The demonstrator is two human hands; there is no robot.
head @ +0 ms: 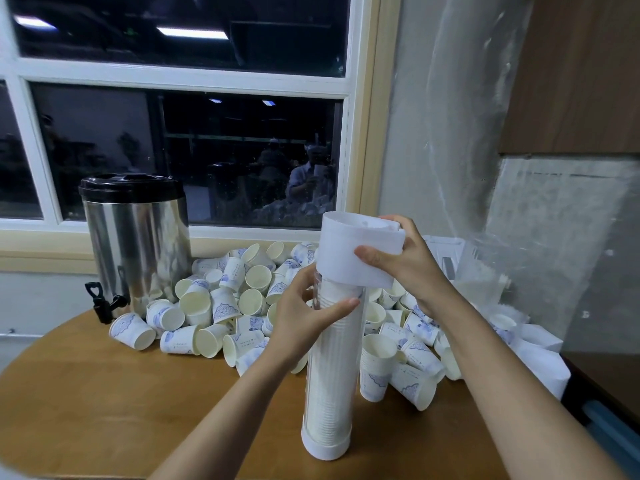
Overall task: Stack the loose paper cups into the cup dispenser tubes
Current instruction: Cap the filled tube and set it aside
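Note:
A clear cup dispenser tube (330, 386) stands tilted on the wooden table (104, 403), packed with nested paper cups along its length. My left hand (304, 317) wraps around the tube's upper part. My right hand (405, 261) grips the wide white cap (346, 254) at the tube's top end. Behind and around the tube lies a big heap of loose paper cups (221, 306), white with blue prints, most of them on their sides.
A steel drinks urn (138, 244) with a black lid and tap stands at the back left by the window. White boxes and clear plastic wrapping (485, 282) crowd the right side. The table's front left part is bare wood.

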